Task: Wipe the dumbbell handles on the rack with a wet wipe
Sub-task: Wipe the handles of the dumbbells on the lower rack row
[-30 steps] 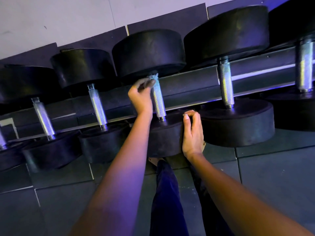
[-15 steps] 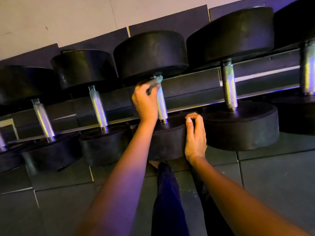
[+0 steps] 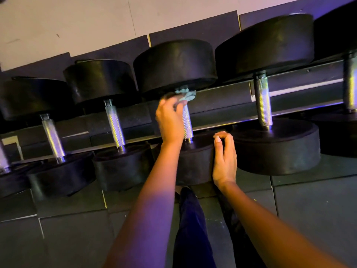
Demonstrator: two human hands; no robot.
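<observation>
Looking down from head height: the left hand (image 3: 170, 120) pinches the bunched wet wipe (image 3: 186, 94) atop the middle handle (image 3: 187, 122) on the rack (image 3: 222, 105). The right hand (image 3: 224, 159), loosely curled, rests against the near weight (image 3: 195, 165) — so small a wad may slip free or miss the handle's far side.

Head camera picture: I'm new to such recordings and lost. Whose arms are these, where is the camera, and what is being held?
There is no machine: the camera sits on a person's head, looking down, so both bare arms are the wearer's own. The left hand holds a crumpled pale wet wipe against the top of a silver knurled metal dumbbell handle. The right hand rests against that dumbbell's near round black rubber weight. More dumbbells lie along the dark metal rack, above grey floor mats.
</observation>
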